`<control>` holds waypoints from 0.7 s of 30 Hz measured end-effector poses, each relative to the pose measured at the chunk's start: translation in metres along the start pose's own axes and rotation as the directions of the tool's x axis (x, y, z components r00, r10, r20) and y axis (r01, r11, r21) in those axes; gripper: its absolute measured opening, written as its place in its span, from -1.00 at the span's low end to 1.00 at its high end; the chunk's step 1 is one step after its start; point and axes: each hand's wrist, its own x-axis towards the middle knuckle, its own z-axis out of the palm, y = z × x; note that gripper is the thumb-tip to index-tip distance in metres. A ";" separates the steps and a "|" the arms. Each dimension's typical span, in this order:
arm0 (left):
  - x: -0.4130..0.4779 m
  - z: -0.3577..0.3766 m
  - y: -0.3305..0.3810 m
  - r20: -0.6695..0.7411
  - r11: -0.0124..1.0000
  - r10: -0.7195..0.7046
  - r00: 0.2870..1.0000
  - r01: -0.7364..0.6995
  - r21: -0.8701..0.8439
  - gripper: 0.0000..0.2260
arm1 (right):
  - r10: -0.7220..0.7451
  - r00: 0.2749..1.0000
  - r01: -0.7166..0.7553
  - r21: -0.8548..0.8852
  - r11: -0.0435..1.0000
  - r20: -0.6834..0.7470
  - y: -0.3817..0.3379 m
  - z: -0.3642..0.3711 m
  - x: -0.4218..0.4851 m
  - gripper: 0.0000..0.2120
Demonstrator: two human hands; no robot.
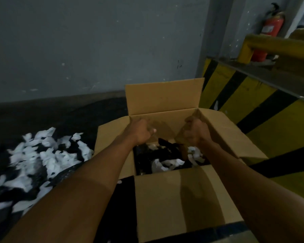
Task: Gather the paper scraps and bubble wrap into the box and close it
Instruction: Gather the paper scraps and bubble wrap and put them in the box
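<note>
An open cardboard box (pixel 179 199) stands on the dark floor with all its flaps spread out, the far flap (pixel 163 97) upright. Inside lie a few white paper scraps (pixel 167 163) on dark, shiny material (pixel 144 158). Both my hands reach into the box's far end. My left hand (pixel 142 133) is by the far left corner with its fingers curled into a fist. My right hand (pixel 195 131) is by the far right corner, also curled and blurred. Nothing shows in either fist. Several white paper scraps (pixel 42 155) lie scattered on the floor left of the box.
A grey wall (pixel 95 50) rises behind the box. To the right runs a yellow-and-black striped kerb (pixel 253 106) with a yellow rail (pixel 270 44). A red fire extinguisher (pixel 270 27) hangs behind it.
</note>
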 end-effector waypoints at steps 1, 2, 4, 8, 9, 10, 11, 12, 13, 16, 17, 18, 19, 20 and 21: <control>-0.008 -0.007 -0.007 -0.048 1.000 -0.007 0.999 0.008 0.022 -0.55 | -0.012 1.000 0.012 0.015 1.000 -0.006 -0.013 0.005 -0.001 -0.59; -0.016 -0.015 -0.016 -0.093 0.999 -0.013 0.996 0.017 0.036 -0.55 | -0.033 0.999 0.033 0.028 0.999 -0.003 -0.027 0.013 -0.002 -0.56; -0.036 -0.033 -0.039 -0.166 0.997 -0.038 0.985 0.048 0.055 -0.53 | -0.107 0.994 0.105 0.066 0.992 0.023 -0.060 0.031 -0.007 -0.54; -0.087 -0.070 -0.104 -0.307 0.985 -0.142 0.941 0.165 0.051 -0.50 | -0.265 0.963 0.251 0.187 0.950 0.050 -0.136 0.078 -0.029 -0.56; -0.103 -0.079 -0.122 -0.341 0.980 -0.172 0.924 0.196 0.038 -0.51 | -0.303 0.952 0.288 0.203 0.936 0.049 -0.155 0.092 -0.037 -0.56; -0.121 -0.087 -0.140 -0.379 0.975 -0.196 0.904 0.222 0.027 -0.51 | -0.345 0.937 0.327 0.214 0.920 0.053 -0.173 0.106 -0.045 -0.56; -0.140 -0.093 -0.158 -0.415 0.970 -0.215 0.884 0.244 0.017 -0.52 | -0.388 0.920 0.367 0.218 0.904 0.060 -0.191 0.120 -0.055 -0.55; -0.160 -0.100 -0.176 -0.445 0.963 -0.240 0.863 0.270 0.006 -0.53 | -0.428 0.901 0.404 0.220 0.888 0.072 -0.208 0.135 -0.065 -0.54; -0.181 -0.106 -0.197 -0.468 0.954 -0.270 0.841 0.300 -0.012 -0.53 | -0.459 0.884 0.432 0.224 0.874 0.086 -0.226 0.150 -0.077 -0.54; -0.248 -0.118 -0.258 -0.474 0.912 -0.387 0.791 0.405 -0.069 -0.53 | -0.513 0.847 0.469 0.260 0.844 0.139 -0.271 0.201 -0.117 -0.56; -0.271 -0.120 -0.279 -0.476 0.897 -0.418 0.774 0.435 -0.079 -0.52 | -0.524 0.837 0.472 0.274 0.838 0.159 -0.284 0.219 -0.132 -0.56; -0.293 -0.122 -0.298 -0.488 0.886 -0.437 0.755 0.456 -0.088 -0.51 | -0.533 0.828 0.473 0.294 0.831 0.173 -0.295 0.238 -0.148 -0.56; -0.314 -0.123 -0.318 -0.501 0.876 -0.453 0.737 0.472 -0.098 -0.51 | -0.532 0.825 0.464 0.312 0.829 0.188 -0.306 0.258 -0.164 -0.56; -0.334 -0.123 -0.337 -0.500 0.864 -0.475 0.724 0.492 -0.107 -0.52 | -0.529 0.823 0.451 0.328 0.830 0.205 -0.316 0.279 -0.181 -0.56; -0.354 -0.123 -0.356 -0.478 0.845 -0.509 0.716 0.521 -0.120 -0.53 | -0.522 0.822 0.439 0.333 0.835 0.227 -0.326 0.299 -0.198 -0.56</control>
